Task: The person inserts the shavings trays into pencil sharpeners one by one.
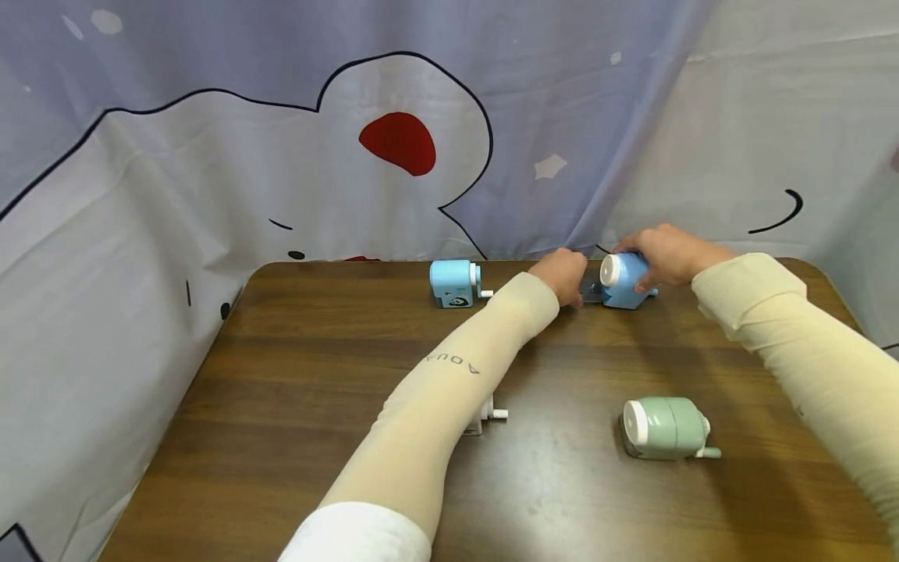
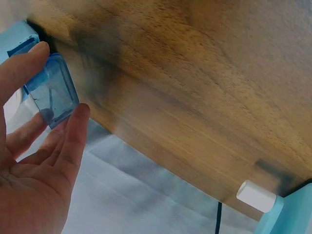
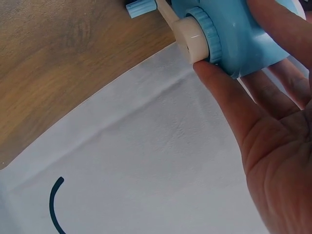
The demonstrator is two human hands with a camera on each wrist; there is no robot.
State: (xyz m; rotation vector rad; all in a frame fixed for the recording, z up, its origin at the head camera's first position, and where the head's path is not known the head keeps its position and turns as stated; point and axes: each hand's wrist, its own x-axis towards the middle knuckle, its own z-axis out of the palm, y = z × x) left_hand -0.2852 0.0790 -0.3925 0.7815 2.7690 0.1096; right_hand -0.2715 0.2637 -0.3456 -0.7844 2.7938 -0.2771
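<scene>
Near the table's far edge, my right hand (image 1: 674, 254) grips a blue hand-crank pencil sharpener (image 1: 623, 290) from above. In the right wrist view its crank (image 3: 168, 14) and ribbed collar face the camera, with fingers wrapped round the body (image 3: 239, 36). My left hand (image 1: 562, 273) pinches a see-through blue shavings drawer (image 2: 57, 95) between thumb and fingers. The drawer is at the sharpener's open side, mostly outside the body, with small dark bits in it. In the head view the left hand partly covers the drawer.
A light-blue sharpener (image 1: 452, 282) stands left of my left hand at the far edge. A green sharpener (image 1: 663, 428) sits nearer on the right. My left sleeve mostly hides another sharpener with a white crank handle (image 1: 499, 414). A printed curtain (image 1: 281, 179) hangs behind the table.
</scene>
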